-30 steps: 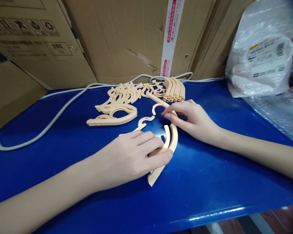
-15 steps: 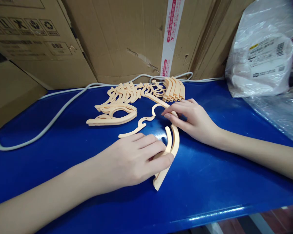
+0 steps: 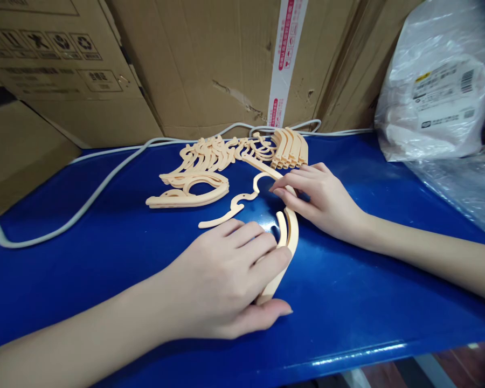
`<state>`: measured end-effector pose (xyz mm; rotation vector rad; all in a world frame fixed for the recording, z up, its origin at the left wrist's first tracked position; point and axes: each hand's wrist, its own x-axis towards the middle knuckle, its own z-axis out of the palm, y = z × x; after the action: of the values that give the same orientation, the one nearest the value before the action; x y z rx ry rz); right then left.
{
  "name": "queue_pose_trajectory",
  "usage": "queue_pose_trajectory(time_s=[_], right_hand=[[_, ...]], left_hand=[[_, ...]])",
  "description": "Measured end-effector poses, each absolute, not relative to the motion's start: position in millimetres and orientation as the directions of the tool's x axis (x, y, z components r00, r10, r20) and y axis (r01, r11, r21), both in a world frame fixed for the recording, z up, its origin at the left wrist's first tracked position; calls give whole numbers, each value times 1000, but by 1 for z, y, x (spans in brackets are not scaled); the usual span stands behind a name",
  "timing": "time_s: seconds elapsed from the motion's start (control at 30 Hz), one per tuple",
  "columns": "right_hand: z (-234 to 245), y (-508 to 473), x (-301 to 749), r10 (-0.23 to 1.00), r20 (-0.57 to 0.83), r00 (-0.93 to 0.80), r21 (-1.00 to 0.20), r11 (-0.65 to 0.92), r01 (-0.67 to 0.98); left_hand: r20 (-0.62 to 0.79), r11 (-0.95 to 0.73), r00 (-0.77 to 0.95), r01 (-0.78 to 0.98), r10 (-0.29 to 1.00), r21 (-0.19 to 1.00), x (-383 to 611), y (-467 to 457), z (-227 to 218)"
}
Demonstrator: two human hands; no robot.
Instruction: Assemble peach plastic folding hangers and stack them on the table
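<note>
A peach plastic hanger (image 3: 290, 237) lies flat on the blue table (image 3: 347, 302). My left hand (image 3: 230, 277) covers its lower arm, with fingers over the curved piece and the thumb tucked under its end. My right hand (image 3: 317, 196) pinches the hanger's upper part near the hook (image 3: 261, 180). A thin loose strip with a small hook (image 3: 226, 211) lies just left of the hanger. Behind it a pile of the same peach hangers (image 3: 202, 172) and a neat upright stack (image 3: 290, 148) rest near the boxes.
Cardboard boxes (image 3: 210, 59) stand along the back of the table. A white cable (image 3: 97, 186) runs along the left and back edge. A white plastic bag with a label (image 3: 436, 91) and clear wrapping (image 3: 464, 183) sit at the right.
My left hand has slid toward me along the hanger's lower arm, and its thumb now wraps under the end. The hanger has swung slightly. My right hand has hardly moved.
</note>
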<state>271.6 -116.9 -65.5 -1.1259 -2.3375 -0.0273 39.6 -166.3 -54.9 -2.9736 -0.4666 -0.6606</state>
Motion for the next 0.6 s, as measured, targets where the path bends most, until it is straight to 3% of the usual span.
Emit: queue_pose_trajectory(time_s=[0.6], right_hand=[[-68,-115,273,687,427,-587,-235,712,662]], left_hand=[[379,-931,864,364,332,-14,37,-164,-56]])
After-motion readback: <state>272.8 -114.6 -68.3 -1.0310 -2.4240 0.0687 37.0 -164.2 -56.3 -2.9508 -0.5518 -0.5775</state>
